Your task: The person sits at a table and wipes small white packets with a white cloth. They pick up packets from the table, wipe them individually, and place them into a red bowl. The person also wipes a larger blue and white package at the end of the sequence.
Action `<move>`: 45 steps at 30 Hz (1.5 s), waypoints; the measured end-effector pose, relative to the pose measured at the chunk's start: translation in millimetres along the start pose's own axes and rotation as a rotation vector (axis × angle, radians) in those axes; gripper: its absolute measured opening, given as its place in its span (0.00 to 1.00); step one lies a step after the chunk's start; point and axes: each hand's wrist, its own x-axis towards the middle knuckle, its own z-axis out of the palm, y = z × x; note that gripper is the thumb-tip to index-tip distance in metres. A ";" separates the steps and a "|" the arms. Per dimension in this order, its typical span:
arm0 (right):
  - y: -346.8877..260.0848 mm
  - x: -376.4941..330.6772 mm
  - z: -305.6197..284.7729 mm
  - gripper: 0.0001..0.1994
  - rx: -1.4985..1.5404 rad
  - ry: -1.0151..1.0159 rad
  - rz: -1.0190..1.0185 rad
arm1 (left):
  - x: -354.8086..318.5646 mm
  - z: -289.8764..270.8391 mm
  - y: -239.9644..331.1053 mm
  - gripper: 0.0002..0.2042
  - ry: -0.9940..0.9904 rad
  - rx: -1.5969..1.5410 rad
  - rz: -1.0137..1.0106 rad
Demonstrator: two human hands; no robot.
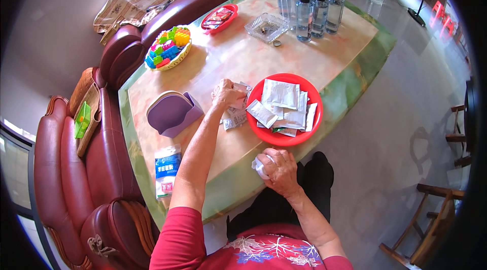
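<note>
— Where are the hands?

— The left hand (227,93) grips white sachets (234,113) on the table (223,57), just beside the red plate (264,135) near the front edge. The right hand (280,166) is clenched on a crumpled white wad (259,167) at that edge.

— Any risk?

— The plate's pile of packets (284,105) leans toward its rim; a careless nudge could likely spill them, or the wad could drop off the edge.

Bright daylight, glossy glare on floor (406,92), fisheye-bent dark edges.
</note>
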 end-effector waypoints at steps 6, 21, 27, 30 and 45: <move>-3.3 2.3 -1.5 0.20 0.019 0.008 -0.007 | -8.1 -9.2 -17.2 0.21 0.102 -0.233 0.078; -3.7 2.0 0.1 0.18 0.018 0.017 -0.029 | -141.6 -58.5 -43.8 0.12 -0.257 -0.599 0.114; -0.5 -0.5 2.8 0.17 0.002 0.030 -0.027 | -201.1 -45.5 -30.2 0.17 -0.095 -0.233 0.169; -0.4 -1.0 3.7 0.17 0.010 0.032 -0.037 | -201.9 -43.3 -55.1 0.17 0.160 -0.229 0.120; 0.0 -1.5 4.9 0.17 0.023 0.018 -0.017 | -189.3 -78.2 -104.7 0.27 -0.091 -0.808 -0.299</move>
